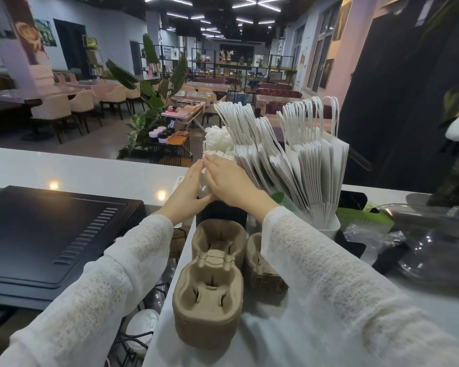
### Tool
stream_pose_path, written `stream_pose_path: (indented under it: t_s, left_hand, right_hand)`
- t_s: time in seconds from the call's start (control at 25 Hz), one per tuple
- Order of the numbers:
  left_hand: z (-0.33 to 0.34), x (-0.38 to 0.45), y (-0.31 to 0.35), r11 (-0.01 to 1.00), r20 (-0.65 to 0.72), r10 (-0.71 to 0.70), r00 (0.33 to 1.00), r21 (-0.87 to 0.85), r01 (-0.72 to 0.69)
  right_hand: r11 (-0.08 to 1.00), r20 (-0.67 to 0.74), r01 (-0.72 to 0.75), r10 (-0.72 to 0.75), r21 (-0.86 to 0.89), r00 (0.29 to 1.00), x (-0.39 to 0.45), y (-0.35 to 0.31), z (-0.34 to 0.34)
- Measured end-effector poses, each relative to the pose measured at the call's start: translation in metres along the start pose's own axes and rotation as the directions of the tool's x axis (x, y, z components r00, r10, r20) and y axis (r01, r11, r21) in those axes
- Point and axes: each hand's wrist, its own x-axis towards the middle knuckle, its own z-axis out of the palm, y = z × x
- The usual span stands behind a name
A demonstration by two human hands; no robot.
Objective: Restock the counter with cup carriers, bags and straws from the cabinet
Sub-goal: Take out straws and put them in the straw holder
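Note:
A bundle of white paper-wrapped straws (217, 140) stands upright in a black holder (220, 211) at the back of the counter. My left hand (187, 190) and my right hand (229, 181) press flat against its two sides and hold the bundle between the palms. Below my wrists stands a stack of brown pulp cup carriers (210, 287), with a second stack (264, 276) partly hidden under my right sleeve. To the right of the straws, white paper bags (297, 160) with handles fan out of a white tub (330, 227).
A black till screen (51, 234) lies at the left on the white counter (90, 170). Clear plastic lids (435, 247) and a green packet (363, 217) sit at the right. Beyond the counter edge are plants and café tables.

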Motion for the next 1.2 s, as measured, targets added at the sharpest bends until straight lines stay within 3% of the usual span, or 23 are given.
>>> stream_pose_path:
  t_s: [0.52,0.8,0.92,1.04,1.12,1.2]
  left_hand:
    - [0.003,0.000,-0.006,0.999,0.027,-0.028,0.999,0.028,0.027]
    - [-0.001,-0.001,-0.001,0.995,0.050,-0.041,0.998,0.089,0.036]
    - [-0.008,0.001,-0.001,0.988,0.100,-0.073,0.992,0.140,0.059]
    - [-0.014,0.003,0.001,0.987,0.124,-0.090,0.988,0.142,0.072]
    - [-0.016,0.005,0.001,0.985,0.142,-0.065,0.988,0.171,0.040]
    - [-0.012,0.008,0.002,0.962,0.160,-0.007,0.987,0.271,-0.037]
  right_hand:
    - [0.995,0.088,0.022,-0.014,-0.097,0.996,-0.001,0.004,0.009]
    - [1.000,0.141,-0.008,0.009,-0.003,0.990,-0.002,0.002,0.003]
    - [0.985,0.193,-0.023,-0.011,0.170,0.981,-0.005,0.009,-0.014]
    - [0.965,0.044,-0.005,-0.007,0.263,0.999,-0.023,0.019,-0.029]
    - [0.988,-0.085,0.087,-0.076,0.131,0.993,-0.039,0.022,-0.028]
    - [0.986,-0.119,0.168,-0.167,-0.004,0.979,-0.048,0.025,-0.024]
